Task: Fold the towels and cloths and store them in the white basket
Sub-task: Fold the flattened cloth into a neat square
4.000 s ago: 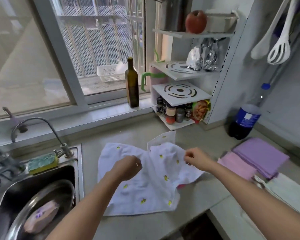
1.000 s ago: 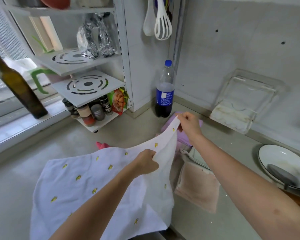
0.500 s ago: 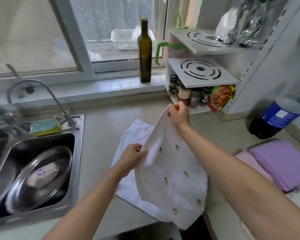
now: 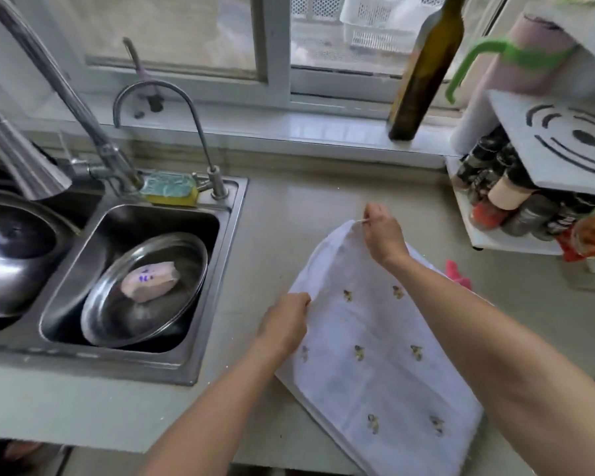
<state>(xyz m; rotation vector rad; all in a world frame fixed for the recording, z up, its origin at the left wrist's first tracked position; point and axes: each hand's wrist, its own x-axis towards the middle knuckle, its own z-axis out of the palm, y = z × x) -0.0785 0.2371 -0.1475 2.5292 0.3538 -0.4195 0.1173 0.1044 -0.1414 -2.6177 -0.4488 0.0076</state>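
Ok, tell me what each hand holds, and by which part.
Both hold the white towel: right hand pinches its far corner, left hand grips its left edge.

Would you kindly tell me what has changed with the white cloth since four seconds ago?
The white cloth, then spread open on the counter, has been folded over leftward into a doubled panel. Both hands kept their grip: left hand on the left edge, right hand pinching the far corner.

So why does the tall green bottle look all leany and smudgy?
Head view: the wide lens bends things near the edges, so the tall dark green glass bottle leans; the camera's motion smears it too. The white patterned cloth at the centre looks sharper.
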